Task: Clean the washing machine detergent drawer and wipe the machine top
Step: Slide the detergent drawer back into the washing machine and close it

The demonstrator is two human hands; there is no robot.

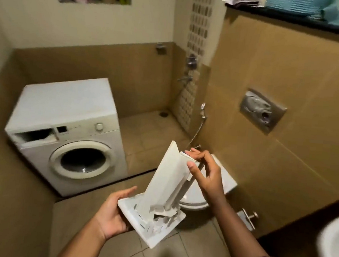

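Bathroom, washing machine by wall, drawer slot empty.
Left hand grips detergent drawer front panel; right hand pinches its upper end.

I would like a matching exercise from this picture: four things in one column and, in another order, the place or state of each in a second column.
Things:
1. detergent drawer
2. washing machine
3. toilet
4. sink

Places or states:
A. at the right edge of the view
B. held in both hands, the left hand at its front panel, the right hand at its far end
C. behind the held drawer, lid down
D. stands against the wall, its drawer slot empty

Pairs: 1-B, 2-D, 3-C, 4-A
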